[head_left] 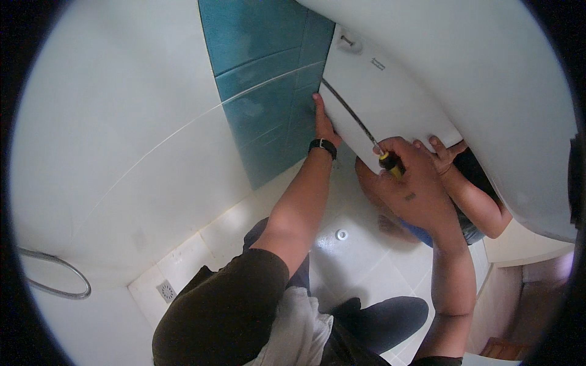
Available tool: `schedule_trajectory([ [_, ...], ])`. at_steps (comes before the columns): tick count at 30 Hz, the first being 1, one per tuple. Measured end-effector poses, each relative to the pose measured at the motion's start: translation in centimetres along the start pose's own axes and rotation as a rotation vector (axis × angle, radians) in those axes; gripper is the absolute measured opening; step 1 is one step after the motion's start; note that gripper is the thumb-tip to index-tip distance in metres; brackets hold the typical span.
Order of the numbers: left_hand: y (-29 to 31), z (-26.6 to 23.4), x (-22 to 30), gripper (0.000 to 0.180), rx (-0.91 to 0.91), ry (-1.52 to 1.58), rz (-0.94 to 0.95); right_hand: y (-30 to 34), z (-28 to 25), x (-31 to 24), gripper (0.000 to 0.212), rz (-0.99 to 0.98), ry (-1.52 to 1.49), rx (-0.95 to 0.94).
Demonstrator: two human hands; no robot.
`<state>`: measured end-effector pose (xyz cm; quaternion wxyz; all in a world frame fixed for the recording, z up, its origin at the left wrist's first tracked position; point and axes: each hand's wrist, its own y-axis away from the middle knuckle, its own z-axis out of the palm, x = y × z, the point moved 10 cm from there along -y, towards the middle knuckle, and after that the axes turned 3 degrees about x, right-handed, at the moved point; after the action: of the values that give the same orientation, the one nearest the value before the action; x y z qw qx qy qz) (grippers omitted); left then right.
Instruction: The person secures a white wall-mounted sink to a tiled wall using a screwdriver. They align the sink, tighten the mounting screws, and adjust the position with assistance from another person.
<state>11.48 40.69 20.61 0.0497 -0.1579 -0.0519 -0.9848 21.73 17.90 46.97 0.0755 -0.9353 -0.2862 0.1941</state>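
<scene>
My left hand [325, 127], with a black watch at the wrist, holds the left edge of a smooth white panel [390, 91]. One of its fingers stretches up along that edge; the others are mostly hidden. My right hand [409, 174] is closed round the yellow and black handle of a long screwdriver [354, 114]. The dark shaft slants up and left across the panel, its tip at the left edge. Near the panel's top a bolt [347, 40] sticks out. Another person's hand [444, 155] grips the panel's lower right edge, beside my right hand.
A strip of blue-green tiles [256, 110] runs down the white wall behind the panel. A large white curved surface [513, 79] closes off the right. On the tiled floor are a white ring [342, 234] and a drain [166, 291]. A metal shower hose [67, 294] loops at left.
</scene>
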Motion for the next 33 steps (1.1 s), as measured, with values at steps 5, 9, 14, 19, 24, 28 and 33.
schedule_trajectory([
  [5, 0.6, -0.3, 0.6, 0.107, 0.017, 0.008, 0.005, -0.7, -3.1, -2.8, 0.044, -0.076, 0.247, 0.155],
  [9, 1.5, 0.7, 0.8, 0.108, 0.013, -0.027, 0.035, -1.6, -4.3, -2.4, 0.036, 0.043, 0.282, 0.229],
  [14, 1.1, 0.4, 0.8, 0.108, 0.021, -0.023, 0.044, -2.4, -4.1, -2.8, 0.025, 0.116, 0.281, 0.256],
  [19, 1.3, 0.7, 1.0, 0.127, 0.027, -0.091, 0.049, -3.1, -4.5, -4.6, 0.021, 0.137, 0.351, 0.276],
  [24, 1.6, 1.0, 1.0, 0.121, 0.025, -0.066, 0.054, -3.1, -4.4, -5.3, 0.020, 0.115, 0.500, 0.310],
  [28, 1.8, 1.5, 1.3, 0.124, -0.046, -0.079, 0.074, -3.4, -4.4, -5.6, 0.019, 0.101, 0.477, 0.303],
  [33, 1.8, 0.9, 1.2, 0.123, 0.002, -0.088, 0.049, -3.8, -4.2, -5.9, 0.018, 0.142, 0.480, 0.288],
])
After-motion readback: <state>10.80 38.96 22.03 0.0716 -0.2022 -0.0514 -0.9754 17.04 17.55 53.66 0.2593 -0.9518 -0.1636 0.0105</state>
